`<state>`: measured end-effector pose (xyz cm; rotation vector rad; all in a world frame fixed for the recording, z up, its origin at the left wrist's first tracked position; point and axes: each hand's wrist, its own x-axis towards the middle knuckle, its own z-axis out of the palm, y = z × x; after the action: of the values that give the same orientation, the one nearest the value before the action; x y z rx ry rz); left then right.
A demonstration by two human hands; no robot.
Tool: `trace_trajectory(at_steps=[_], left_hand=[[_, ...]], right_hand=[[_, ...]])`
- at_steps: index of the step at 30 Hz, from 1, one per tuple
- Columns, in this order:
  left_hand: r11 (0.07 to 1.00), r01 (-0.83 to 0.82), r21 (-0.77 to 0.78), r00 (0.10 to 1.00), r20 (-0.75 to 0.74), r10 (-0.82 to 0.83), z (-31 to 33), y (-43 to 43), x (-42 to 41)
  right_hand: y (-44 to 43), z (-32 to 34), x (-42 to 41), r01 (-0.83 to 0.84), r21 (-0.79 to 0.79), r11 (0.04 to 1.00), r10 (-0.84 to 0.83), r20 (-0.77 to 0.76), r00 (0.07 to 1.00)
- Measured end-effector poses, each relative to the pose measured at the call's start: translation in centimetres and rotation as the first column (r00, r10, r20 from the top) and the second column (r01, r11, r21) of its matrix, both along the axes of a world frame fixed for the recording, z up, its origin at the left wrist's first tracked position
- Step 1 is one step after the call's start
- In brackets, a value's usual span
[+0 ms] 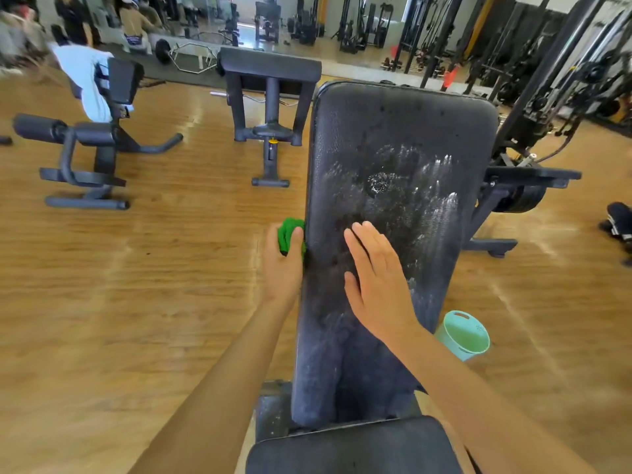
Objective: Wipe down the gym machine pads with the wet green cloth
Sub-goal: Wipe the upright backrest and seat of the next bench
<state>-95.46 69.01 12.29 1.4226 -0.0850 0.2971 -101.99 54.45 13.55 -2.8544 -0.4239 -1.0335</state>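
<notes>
The long black back pad [403, 138] of a gym bench runs up the middle of the view, tilted away from the person. Its surface is wet, and white soapy streaks [441, 200] lie across its middle and toward its right edge, with a small foamy blot near its centre.

The left hand [282, 265] is at the left edge of the back pad, about halfway up. Its fingers and thumb are curled round the bunched green cloth [289, 232], which sticks out above the knuckles and touches the side of the pad. The right hand [376, 285] lies flat on the face of the back pad, just right of the cloth hand, with fingers straight and close together and the thumb spread. It holds nothing.

Below the back pad's lower end sits the bench's black seat pad [352, 446], near the bottom of the view. Just to the right of the back pad, partly hidden behind the right forearm, a pale teal bucket [466, 336] stands on the wooden floor [136, 268].

Beyond the back pad's top left corner stands a dark padded curl bench [270, 83]. Further left of the back pad is a dark roller machine [92, 145] with a white towel [85, 83] draped over it. Behind the back pad's right side rise black weight racks [533, 80], blurred.
</notes>
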Motion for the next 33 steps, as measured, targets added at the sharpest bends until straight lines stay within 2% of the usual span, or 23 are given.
trace_trajectory(at_steps=[3,6,8,12,17,20,23,30,33], left_hand=[[1.000,0.018,0.021,1.000,0.017,-0.018,2.7,0.2,1.0],[0.999,0.029,0.023,0.998,0.050,-0.030,4.5,0.0,1.5],[1.000,0.005,0.012,0.997,0.074,-0.006,4.4,-0.3,1.4],[1.000,-0.007,-0.022,0.998,0.068,0.008,2.5,-0.6,0.7],[0.999,-0.007,0.040,0.999,-0.039,0.009,-1.9,-0.2,-1.3],[0.998,0.049,0.043,0.988,-0.145,-0.043,-4.7,0.2,-2.7],[0.999,0.031,0.026,0.984,-0.174,-0.026,-5.0,0.2,-2.6],[0.995,-0.085,-0.044,0.996,0.021,0.086,0.9,-0.8,0.5],[0.993,-0.098,-0.069,0.991,0.087,0.104,1.2,-1.3,0.7]], right_hand=[[-0.8,-2.1,-2.7,0.053,0.139,0.989,-0.046,-0.051,0.998],[-1.6,-5.8,-5.2,0.144,0.201,0.969,-0.116,-0.142,0.983],[-1.6,-7.9,-6.4,0.196,0.174,0.965,-0.161,-0.198,0.967],[-0.5,-9.7,-6.6,0.144,0.068,0.987,-0.125,-0.238,0.963],[0.8,-10.5,-5.1,0.103,0.017,0.995,-0.096,-0.252,0.963],[0.6,-11.7,-4.3,0.122,-0.035,0.992,-0.126,-0.216,0.968],[0.1,-12.8,-3.6,0.135,-0.088,0.987,-0.148,-0.163,0.976],[-0.6,-14.7,-2.0,0.119,-0.134,0.984,-0.125,-0.037,0.992],[-1.1,-15.3,-1.5,0.113,-0.154,0.982,-0.114,0.003,0.993]])
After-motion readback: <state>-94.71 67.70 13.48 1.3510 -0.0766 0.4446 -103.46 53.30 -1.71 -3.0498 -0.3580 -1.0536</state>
